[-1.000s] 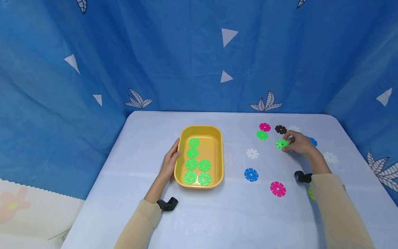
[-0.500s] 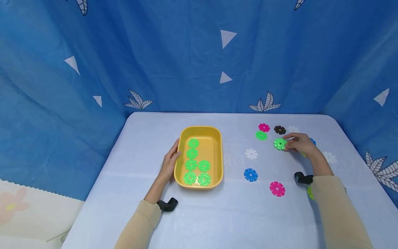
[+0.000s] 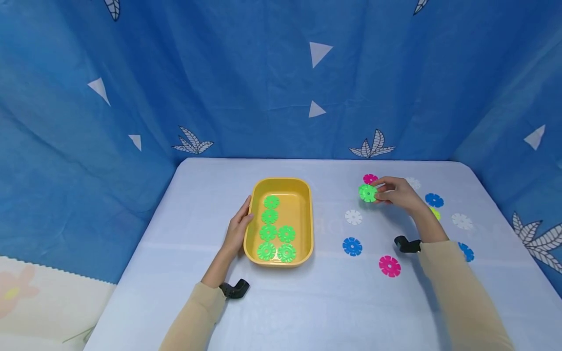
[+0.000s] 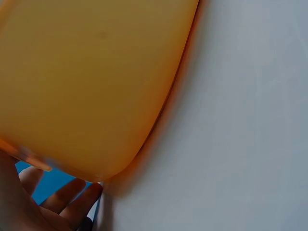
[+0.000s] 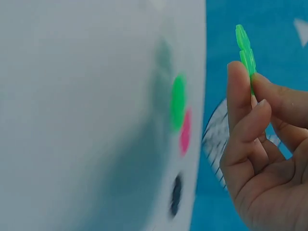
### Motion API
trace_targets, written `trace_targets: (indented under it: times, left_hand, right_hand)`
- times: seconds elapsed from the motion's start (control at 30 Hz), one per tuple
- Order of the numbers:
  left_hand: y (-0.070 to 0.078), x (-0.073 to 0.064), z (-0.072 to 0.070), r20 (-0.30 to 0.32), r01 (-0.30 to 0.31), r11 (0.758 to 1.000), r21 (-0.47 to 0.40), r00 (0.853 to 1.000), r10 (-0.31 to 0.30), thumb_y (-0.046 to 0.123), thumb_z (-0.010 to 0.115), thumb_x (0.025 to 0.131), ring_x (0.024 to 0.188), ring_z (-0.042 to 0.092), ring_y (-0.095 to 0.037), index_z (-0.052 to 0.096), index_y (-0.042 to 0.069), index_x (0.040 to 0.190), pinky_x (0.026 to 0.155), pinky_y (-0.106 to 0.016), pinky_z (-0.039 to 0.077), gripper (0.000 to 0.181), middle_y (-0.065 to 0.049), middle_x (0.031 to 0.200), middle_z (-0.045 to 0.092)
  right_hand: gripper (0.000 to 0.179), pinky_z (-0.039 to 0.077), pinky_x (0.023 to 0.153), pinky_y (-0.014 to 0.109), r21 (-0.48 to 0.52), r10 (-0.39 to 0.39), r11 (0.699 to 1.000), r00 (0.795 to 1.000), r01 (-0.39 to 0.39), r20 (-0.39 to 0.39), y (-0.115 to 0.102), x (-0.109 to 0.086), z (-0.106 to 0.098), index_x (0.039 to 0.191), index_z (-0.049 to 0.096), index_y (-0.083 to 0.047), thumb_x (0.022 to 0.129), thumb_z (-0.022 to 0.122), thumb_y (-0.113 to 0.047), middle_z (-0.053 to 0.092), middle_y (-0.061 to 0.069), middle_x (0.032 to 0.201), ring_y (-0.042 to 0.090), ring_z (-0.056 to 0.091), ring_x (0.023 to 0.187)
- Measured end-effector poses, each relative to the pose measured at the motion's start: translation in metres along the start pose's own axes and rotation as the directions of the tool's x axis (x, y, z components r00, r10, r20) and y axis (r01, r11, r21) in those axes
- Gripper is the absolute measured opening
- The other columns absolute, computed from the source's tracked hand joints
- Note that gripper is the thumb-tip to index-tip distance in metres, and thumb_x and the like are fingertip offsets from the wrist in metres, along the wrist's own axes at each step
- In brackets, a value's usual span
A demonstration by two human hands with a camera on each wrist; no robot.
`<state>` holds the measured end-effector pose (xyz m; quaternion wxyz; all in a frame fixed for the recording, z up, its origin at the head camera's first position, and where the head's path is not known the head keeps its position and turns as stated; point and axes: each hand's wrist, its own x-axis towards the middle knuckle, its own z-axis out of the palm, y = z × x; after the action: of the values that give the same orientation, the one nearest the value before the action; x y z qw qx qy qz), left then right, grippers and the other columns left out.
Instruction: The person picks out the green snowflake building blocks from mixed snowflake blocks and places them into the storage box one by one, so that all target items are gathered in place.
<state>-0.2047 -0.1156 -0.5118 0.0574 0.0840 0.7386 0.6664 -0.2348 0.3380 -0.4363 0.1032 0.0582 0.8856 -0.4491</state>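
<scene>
My left hand (image 3: 236, 230) grips the left side of a yellow plastic tray (image 3: 299, 209), thumb over the rim and fingers along the outer wall. Several green notched interlocking discs (image 3: 287, 234) lie flat inside it. Over the back right of the table, my right hand (image 3: 397, 193) pinches one green interlocking disc (image 5: 247, 57) between thumb and fingers, held up off the cloth. Below it, the right wrist view shows another green disc (image 5: 178, 102), a pink disc (image 5: 185, 132) and a dark disc (image 5: 176, 196); in the head view the held disc and hand hide the green and dark ones.
Loose discs lie scattered on the white tablecloth (image 3: 320, 302): a white one (image 3: 353, 217), a blue one (image 3: 352, 246), a pink one (image 3: 390, 266), and several more around the right forearm. A blue curtain (image 3: 263, 87) hangs behind the table.
My right hand has carried the green disc leftward, over the spot where another green disc lies, uncovering blue and yellow-green discs to its right. The left hand and tray stay put.
</scene>
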Motion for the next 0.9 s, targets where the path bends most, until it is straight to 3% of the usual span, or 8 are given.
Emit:
trace_targets:
  times: [0.2,0.43,0.63,0.9]
  left_hand:
    - [0.001,0.0,0.0,0.008,-0.006,1.0,-0.007,1.0,0.006,0.024,0.04,0.106,0.152,0.016,-0.018,0.025,0.027,0.156,0.121,-0.037,0.023,0.053,0.004,0.164,0.018]
    - [0.003,0.001,0.0,0.007,-0.005,1.0,-0.005,1.0,0.005,0.023,0.04,0.106,0.152,0.017,-0.019,0.024,0.025,0.157,0.121,-0.037,0.022,0.053,0.004,0.164,0.019]
    - [0.002,0.001,0.0,0.003,-0.005,1.0,-0.005,1.0,0.005,0.024,0.041,0.106,0.152,0.017,-0.018,0.025,0.027,0.156,0.122,-0.038,0.021,0.053,0.004,0.164,0.019]
    - [-0.001,0.002,0.0,-0.008,-0.01,1.0,0.003,1.0,0.01,0.023,0.04,0.106,0.151,0.018,-0.021,0.025,0.025,0.156,0.122,-0.041,0.022,0.053,0.002,0.164,0.019]
  right_hand:
    - [0.035,0.057,0.078,0.035,0.027,-0.109,0.994,0.991,0.107,0.083,-0.045,0.006,0.026,0.128,0.06,-0.004,0.093,0.064,-0.009,0.058,0.018,0.107,0.026,0.072,0.086]
    - [0.03,0.057,0.08,0.04,0.049,-0.191,0.982,0.964,0.185,0.186,-0.09,0.015,0.056,0.121,0.063,-0.006,0.092,0.063,-0.003,0.06,0.018,0.107,0.023,0.07,0.081]
    - [0.026,0.055,0.068,0.031,0.065,-0.279,0.96,0.911,0.273,0.305,-0.119,0.022,0.083,0.117,0.065,-0.004,0.091,0.06,0.001,0.061,0.017,0.101,0.028,0.067,0.081]
    - [0.029,0.048,0.055,0.029,0.068,-0.352,0.929,0.814,0.363,0.462,-0.14,0.034,0.118,0.112,0.066,-0.003,0.089,0.056,0.009,0.061,0.014,0.093,0.043,0.059,0.08]
